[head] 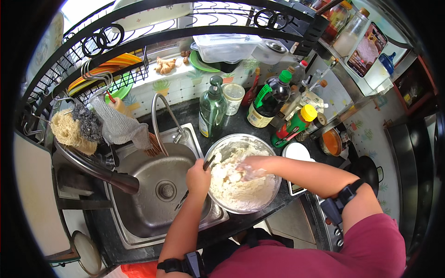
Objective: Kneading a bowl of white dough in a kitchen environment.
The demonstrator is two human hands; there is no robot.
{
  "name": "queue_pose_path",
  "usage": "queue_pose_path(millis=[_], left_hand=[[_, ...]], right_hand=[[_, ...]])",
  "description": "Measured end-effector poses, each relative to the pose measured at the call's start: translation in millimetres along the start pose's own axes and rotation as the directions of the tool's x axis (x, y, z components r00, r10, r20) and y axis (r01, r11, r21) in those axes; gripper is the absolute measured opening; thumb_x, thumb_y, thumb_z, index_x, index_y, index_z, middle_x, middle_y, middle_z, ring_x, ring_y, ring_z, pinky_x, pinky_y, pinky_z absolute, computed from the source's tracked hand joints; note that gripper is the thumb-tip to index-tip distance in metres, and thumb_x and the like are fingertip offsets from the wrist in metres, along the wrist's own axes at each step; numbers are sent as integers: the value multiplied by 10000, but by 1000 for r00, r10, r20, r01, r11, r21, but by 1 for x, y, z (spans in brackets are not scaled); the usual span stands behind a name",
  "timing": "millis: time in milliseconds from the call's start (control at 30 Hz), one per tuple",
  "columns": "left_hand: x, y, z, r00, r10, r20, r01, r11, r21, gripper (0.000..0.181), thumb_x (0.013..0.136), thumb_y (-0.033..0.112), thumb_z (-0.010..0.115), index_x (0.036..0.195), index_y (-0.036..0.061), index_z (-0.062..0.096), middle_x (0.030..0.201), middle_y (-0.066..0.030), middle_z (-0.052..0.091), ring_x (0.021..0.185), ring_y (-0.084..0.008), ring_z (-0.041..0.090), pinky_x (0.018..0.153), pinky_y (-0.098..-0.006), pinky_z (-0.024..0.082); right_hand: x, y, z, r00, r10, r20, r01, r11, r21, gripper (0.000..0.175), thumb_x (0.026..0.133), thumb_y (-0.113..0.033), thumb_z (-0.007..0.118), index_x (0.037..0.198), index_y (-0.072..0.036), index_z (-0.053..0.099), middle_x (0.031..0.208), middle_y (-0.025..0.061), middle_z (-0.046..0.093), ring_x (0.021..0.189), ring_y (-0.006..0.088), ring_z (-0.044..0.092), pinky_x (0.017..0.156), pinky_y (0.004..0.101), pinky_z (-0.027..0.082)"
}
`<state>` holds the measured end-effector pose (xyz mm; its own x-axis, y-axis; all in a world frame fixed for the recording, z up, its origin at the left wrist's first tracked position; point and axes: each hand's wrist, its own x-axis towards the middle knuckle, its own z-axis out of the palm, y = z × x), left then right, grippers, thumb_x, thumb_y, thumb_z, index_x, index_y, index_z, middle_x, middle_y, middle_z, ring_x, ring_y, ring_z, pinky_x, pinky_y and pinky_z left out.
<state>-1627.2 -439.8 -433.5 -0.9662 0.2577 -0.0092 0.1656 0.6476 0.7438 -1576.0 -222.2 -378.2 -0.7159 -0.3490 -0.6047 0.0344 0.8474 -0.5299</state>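
Note:
A stainless steel mixing bowl (278, 189) stands on the counter just right of the sink. It holds a lumpy, floury dough (240, 194), loose and crumbly in places. My right hand (255, 168) reaches into the bowl from the right, its fingers in the dough, coated with flour and blurred, so their grip is unclear. At the bowl's left rim, my left hand (199, 178) is closed around dark chopsticks (209, 162). The upper ends show above my fist beside the rim, and the other ends slant down over the sink.
A steel sink (139, 212) with a tap (121, 180) lies left. Behind the bowl stand a green pump bottle (212, 107), a dark sauce bottle (274, 99) and a yellow-capped bottle (293, 125). A white-lidded container (296, 151) sits right. A phone (367, 50) leans on the upper right shelf.

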Motion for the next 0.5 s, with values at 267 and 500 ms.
queue_pose_path(millis=[267,500], left_hand=[[-7,-4,-32,989,2,151,1,1000,-22,228,807,274,619,834,52,578,749,-189,621,723,-401,588,619,-475,446],[35,15,-8,993,2,115,-21,986,166,307,819,351,623,820,56,541,773,-188,629,768,-399,599,651,-491,458]], right_hand=[[-35,-17,-32,971,-193,-138,119,899,-422,293,815,-390,605,921,-118,634,763,159,630,795,376,597,670,471,462],[21,0,-21,996,-71,-50,30,819,-573,429,885,-493,470,1025,-104,584,810,187,620,816,370,603,707,477,474]])
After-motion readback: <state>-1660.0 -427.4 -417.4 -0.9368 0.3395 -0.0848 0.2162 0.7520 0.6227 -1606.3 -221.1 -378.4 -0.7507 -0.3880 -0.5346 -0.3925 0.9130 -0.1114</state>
